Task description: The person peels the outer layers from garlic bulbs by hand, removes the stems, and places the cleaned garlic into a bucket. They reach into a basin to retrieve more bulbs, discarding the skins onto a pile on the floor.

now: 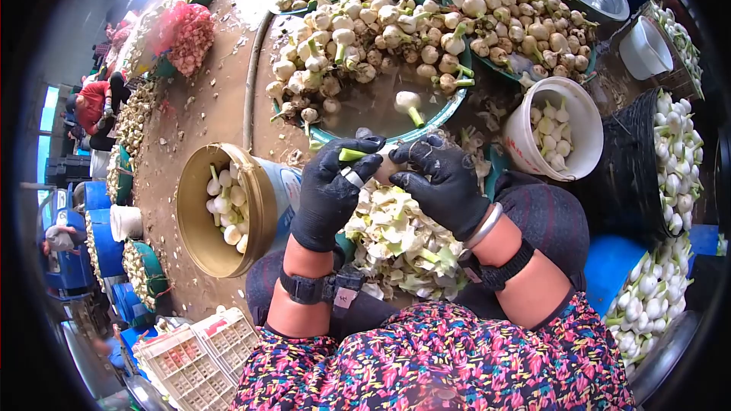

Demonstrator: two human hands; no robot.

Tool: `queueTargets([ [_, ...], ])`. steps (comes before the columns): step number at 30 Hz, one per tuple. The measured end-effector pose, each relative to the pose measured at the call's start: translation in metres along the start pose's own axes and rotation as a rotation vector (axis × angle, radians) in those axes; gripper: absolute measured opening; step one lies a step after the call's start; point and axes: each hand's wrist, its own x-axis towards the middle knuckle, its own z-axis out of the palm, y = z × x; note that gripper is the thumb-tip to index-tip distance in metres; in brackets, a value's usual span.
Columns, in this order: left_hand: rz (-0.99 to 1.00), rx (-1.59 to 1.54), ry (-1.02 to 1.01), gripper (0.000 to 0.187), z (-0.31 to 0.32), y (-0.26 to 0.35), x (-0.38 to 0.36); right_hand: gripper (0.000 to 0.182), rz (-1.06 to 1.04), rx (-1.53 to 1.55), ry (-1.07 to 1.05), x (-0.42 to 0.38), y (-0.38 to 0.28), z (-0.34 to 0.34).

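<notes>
My left hand [335,190], in a black glove with a white band round one finger, is closed on a garlic bulb [387,166]. A short green stem [352,154] sticks out between its fingers. My right hand [442,183], also gloved in black, is closed against the other side of the same bulb, its fingertips pinching the outer skin. Part of the bulb is hidden by the fingers. Below both hands lies a heap of pale garlic peelings [407,240]. Just beyond them, a single garlic bulb [408,100] rests in a green-rimmed basin [449,110] of unpeeled garlic.
A yellowish bucket [190,221] with peeled bulbs stands at left, and a white bucket [525,148] with more at right. A black tub [620,152] of white garlic is further right. A plastic crate [205,361] lies lower left; other people sit far left.
</notes>
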Motion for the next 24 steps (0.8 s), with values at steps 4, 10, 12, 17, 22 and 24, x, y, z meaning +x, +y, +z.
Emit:
queueTargets([
  [4, 0.228, 0.299, -0.023, 0.014, 0.001, 0.001, 0.001, 0.014, -0.069, -0.057, 0.011, -0.001, 0.002, 0.003],
  [10, 0.172, 0.144, 0.021, 0.013, 0.001, -0.001, -0.003, 0.009, 0.006, -0.365, -0.237, 0.001, -0.008, 0.006],
  [12, 0.067, -0.011, 0.113, 0.018, -0.011, -0.002, 0.002, 0.013, 0.021, -0.48, -0.401, -0.01, -0.009, 0.01],
  [17, -0.114, -0.336, 0.15, 0.029, -0.028, -0.005, 0.004, 0.015, 0.318, -0.566, -0.715, -0.016, -0.001, 0.009],
  [22, -0.133, -0.383, 0.125, 0.021, -0.016, -0.003, -0.001, 0.017, 0.355, -0.195, -0.4, -0.007, 0.003, 0.001],
  [24, -0.143, -0.362, 0.132, 0.019, -0.014, -0.003, -0.003, 0.018, 0.388, -0.029, -0.287, -0.006, -0.003, -0.003],
])
